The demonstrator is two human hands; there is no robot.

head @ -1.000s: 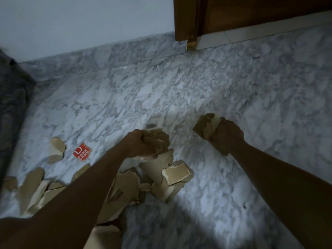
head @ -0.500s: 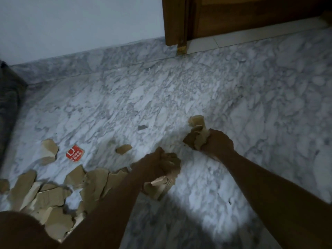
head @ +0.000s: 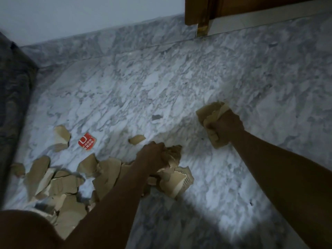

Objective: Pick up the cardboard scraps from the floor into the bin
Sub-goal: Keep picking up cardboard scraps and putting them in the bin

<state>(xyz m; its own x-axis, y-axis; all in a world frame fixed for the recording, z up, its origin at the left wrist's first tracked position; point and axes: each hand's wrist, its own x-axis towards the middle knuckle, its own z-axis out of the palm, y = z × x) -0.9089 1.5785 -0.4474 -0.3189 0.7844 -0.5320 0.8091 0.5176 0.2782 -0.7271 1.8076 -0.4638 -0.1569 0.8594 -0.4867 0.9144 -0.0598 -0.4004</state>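
Observation:
Torn brown cardboard scraps [head: 59, 184] lie in a loose heap on the marble floor [head: 161, 83] at the lower left. My left hand [head: 152, 159] grips a crumpled bunch of scraps [head: 173, 155] at the heap's right end, with a larger piece [head: 177, 184] just below it. My right hand [head: 226, 128] holds a separate wad of cardboard [head: 210, 114] a little above the floor, to the right. One small scrap [head: 136, 139] lies alone beyond my left hand. No bin is in view.
A red square label [head: 86, 143] lies on the floor among the far scraps. A dark grey upholstered edge [head: 12, 97] runs along the left. A wooden door frame [head: 195, 11] and marble skirting stand at the back.
My left hand has closed on scraps and drawn back toward me. My right hand with its wad shifted slightly right. A small scrap that my left hand covered now lies bare.

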